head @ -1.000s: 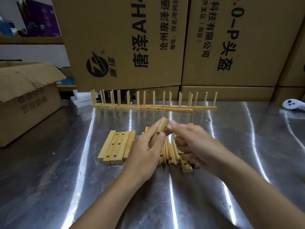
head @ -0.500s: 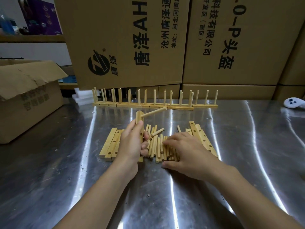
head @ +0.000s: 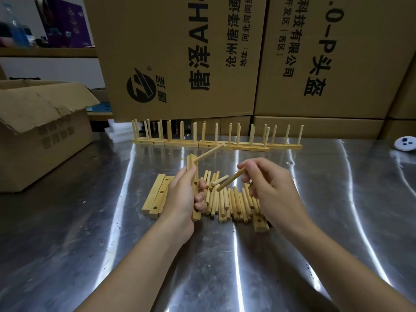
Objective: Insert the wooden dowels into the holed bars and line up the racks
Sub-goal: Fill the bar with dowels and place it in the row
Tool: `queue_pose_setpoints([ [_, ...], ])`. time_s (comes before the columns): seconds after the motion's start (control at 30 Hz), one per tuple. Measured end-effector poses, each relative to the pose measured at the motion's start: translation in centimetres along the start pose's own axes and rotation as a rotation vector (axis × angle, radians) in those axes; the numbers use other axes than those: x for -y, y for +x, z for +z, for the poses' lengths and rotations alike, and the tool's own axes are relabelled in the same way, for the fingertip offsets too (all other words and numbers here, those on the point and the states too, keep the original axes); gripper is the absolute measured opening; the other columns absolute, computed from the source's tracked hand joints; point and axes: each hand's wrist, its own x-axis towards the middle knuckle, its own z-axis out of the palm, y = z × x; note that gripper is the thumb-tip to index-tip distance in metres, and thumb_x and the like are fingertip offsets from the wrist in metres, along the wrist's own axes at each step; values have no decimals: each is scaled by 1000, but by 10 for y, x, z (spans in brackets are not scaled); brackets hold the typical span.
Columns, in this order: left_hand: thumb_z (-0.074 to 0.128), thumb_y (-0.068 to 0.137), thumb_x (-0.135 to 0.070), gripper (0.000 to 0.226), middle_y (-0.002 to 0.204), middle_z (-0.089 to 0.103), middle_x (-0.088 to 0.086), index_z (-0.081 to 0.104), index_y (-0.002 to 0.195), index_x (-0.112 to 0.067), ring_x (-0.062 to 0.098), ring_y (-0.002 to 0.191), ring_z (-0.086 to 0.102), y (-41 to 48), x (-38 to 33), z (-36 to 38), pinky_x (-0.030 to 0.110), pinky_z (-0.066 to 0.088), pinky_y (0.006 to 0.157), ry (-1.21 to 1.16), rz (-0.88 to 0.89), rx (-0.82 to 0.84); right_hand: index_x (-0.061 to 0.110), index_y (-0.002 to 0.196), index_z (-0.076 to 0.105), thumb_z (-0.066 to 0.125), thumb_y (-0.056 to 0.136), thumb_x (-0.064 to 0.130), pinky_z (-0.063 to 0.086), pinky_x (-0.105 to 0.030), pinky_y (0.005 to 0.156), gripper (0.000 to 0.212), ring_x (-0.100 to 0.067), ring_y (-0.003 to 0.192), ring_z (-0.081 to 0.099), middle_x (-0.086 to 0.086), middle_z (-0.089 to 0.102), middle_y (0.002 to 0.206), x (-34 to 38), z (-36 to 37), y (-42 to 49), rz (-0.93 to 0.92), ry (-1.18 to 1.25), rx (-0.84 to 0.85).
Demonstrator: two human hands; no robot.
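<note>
We note the left hand [head: 182,194] reaching in from lower left, forearm angled up toward centre, wrist roughly straight. Its grip is clenched round a holed bar [head: 195,188] held near upright, lower end at or just above the tabletop [head: 90,255]; contact not clear. One dowel [head: 209,153] sits in the bar's top hole, projecting up and to the right. An empty hole shows mid-bar, just beside the fingertips.

Right hand [head: 267,188] comes in from lower right, palm down, fingers curled. Thumb and forefinger pinch a second dowel [head: 230,178] by its upper end; the free end slants down-left toward the bar, not touching it.

Loose dowels [head: 227,201] lie in a heap on the tabletop btwn and under the hands. Spare holed bars [head: 158,194] lie flat to the left of the left hand; another bar [head: 260,222] shows partly under the right hand.

Finished racks [head: 216,140] stand end to end in a row at the far edge, pegs upright, in front of the cardboard cartons [head: 180,52].
</note>
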Motion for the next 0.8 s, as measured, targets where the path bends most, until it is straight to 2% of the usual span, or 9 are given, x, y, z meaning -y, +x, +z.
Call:
queue_pose_setpoints([
  [0.07,55,110,-31,20,77,53,0,62,126,-20,8,51,37,0,2,1,18,29,40,27,-19,8,23,106,77,51,112,25,50,-24,56,27,-11,64,62,2,71,84,4,2,0,64,136,5],
  [0.17,60,108,-28,17,79,54,0,66,120,-16,8,52,39,-1,6,2,18,31,40,35,-36,47,16,108,77,50,113,21,50,-22,56,28,-14,66,65,0,73,87,5,3,-1,119,228,13],
  [0.3,69,104,-21,14,70,60,-5,72,117,-17,6,52,42,-3,11,2,18,35,41,42,-2,66,15,109,77,49,113,20,51,-23,57,28,-15,70,68,-3,75,89,3,5,-2,166,280,19],
  [0.43,77,98,-29,28,77,61,-4,70,124,-21,6,55,44,-4,9,0,20,40,48,167,79,25,23,100,76,56,108,20,50,-24,57,21,-15,69,68,2,75,85,2,3,-5,110,64,41],
  [0.5,80,95,-34,38,81,65,-7,67,130,-28,4,56,51,-6,9,0,20,43,51,294,127,19,31,97,73,63,104,32,52,-22,60,13,-8,70,65,10,71,81,0,4,-8,-7,-182,146],
  [0.57,81,94,-36,40,82,68,-8,66,131,-30,2,55,56,-9,11,2,19,44,50,330,134,44,34,98,72,64,102,45,53,-24,63,14,-7,72,65,15,68,76,-3,9,-13,-90,-391,269],
  [0.67,69,102,-40,31,79,64,-1,70,126,-20,6,55,50,-11,11,8,20,40,47,234,51,60,35,104,73,59,105,46,44,-21,59,18,-9,68,62,15,65,71,-3,18,-17,-128,-371,305],
  [0.8,57,108,-44,38,79,61,2,74,125,-15,7,58,52,-10,3,7,19,40,42,-31,-136,88,38,104,70,53,109,47,38,-20,54,20,-9,60,58,20,62,67,0,18,-16,-171,-320,258],
])
